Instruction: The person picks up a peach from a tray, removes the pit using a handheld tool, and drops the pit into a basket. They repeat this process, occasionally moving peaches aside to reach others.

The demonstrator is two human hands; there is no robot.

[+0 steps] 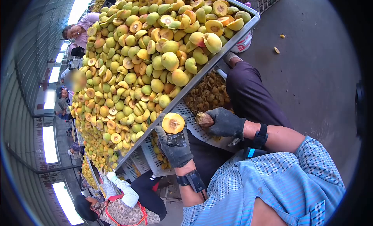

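My left hand (174, 146), in a dark worn glove, holds a yellow peach half (173, 123) with its cut face up; a brownish centre shows. My gloved right hand (227, 123) is closed round the brown, wrapped-looking handle of a wire-loop pitting tool (204, 120). The thin loop points toward the peach half, apart from it. Both hands are just off the metal edge of a sloping table (227, 49) heaped with whole and halved peaches (155, 63). Below my right hand lies a heap of brown pits or scraps (210, 92) in a white crate.
A white perforated basket (145, 148) with peach pieces stands under the table edge by my left hand. A co-worker (120, 202) with white gloves sits farther along the table; another person (83, 30) is across it. A white bucket (243, 42) stands near my shoe.
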